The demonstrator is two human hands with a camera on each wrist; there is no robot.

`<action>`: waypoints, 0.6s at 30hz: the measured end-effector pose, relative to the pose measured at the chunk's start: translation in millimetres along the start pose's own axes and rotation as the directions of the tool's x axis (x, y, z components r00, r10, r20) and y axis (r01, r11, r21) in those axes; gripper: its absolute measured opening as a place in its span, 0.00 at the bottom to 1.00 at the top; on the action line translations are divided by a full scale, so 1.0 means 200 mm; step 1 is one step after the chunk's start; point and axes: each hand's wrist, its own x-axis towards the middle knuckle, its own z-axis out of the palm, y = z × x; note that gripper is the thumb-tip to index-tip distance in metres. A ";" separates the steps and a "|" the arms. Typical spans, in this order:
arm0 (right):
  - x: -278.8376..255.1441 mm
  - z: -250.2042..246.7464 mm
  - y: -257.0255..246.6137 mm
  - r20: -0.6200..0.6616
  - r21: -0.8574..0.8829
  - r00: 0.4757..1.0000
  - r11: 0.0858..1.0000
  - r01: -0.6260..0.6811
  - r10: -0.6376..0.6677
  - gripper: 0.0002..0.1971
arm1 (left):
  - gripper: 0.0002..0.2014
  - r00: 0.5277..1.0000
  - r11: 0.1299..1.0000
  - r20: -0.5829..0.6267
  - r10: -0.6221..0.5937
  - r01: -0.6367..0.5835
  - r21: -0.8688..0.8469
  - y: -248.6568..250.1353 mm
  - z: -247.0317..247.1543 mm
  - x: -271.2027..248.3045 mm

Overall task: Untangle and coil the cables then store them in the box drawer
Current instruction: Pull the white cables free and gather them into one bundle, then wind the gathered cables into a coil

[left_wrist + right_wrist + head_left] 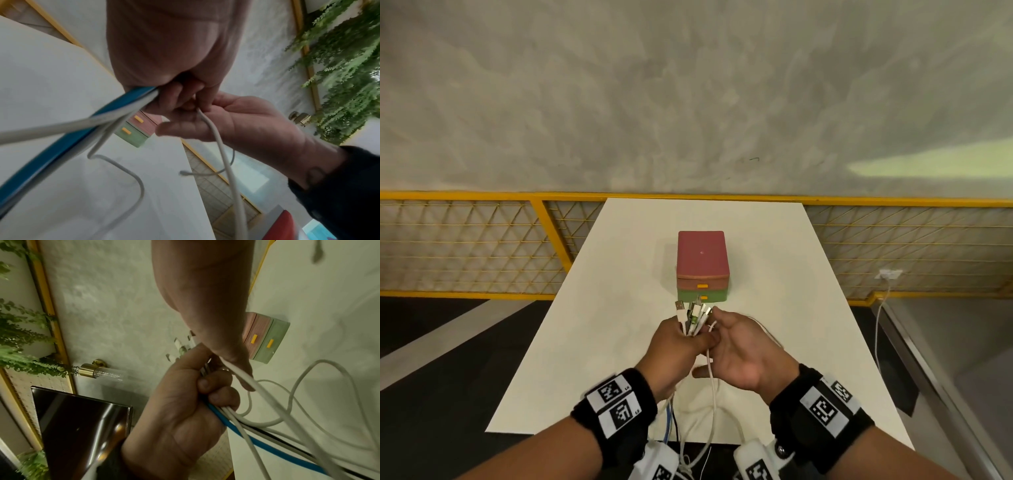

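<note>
White table (pixel 774 260), closed two-drawer box (pixel 702 265) standing near its middle, loose white cable (pixel 308 374) lying on it

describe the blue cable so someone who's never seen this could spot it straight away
Start at the white table with the pink and green drawer box; nearer the person, the left hand grips a bundle of cables. The blue cable runs out of the bottom of that fist. It is the only blue strand; the others are white or black.
</note>
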 end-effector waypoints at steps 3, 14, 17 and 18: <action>0.00 -0.02 -0.04 -0.087 0.060 0.996 0.998 -0.010 0.015 0.18 | 0.10 0.989 0.992 0.079 -0.126 0.124 0.032 -0.03 -0.04 -0.01; -0.14 -0.26 -0.21 -0.217 -0.091 0.961 0.983 0.156 -0.173 0.08 | 0.11 0.914 0.951 0.262 -0.310 0.294 0.098 -0.09 -0.24 -0.12; -0.25 -0.25 -0.15 -0.126 -0.451 0.982 0.890 0.073 -0.144 0.10 | 0.11 0.954 0.958 0.154 -0.258 0.273 -0.088 0.00 -0.29 -0.05; -0.28 -0.26 -0.12 -0.104 -0.589 0.987 0.807 0.035 -0.119 0.10 | 0.09 0.962 0.960 0.128 -0.240 0.255 -0.113 0.04 -0.30 -0.03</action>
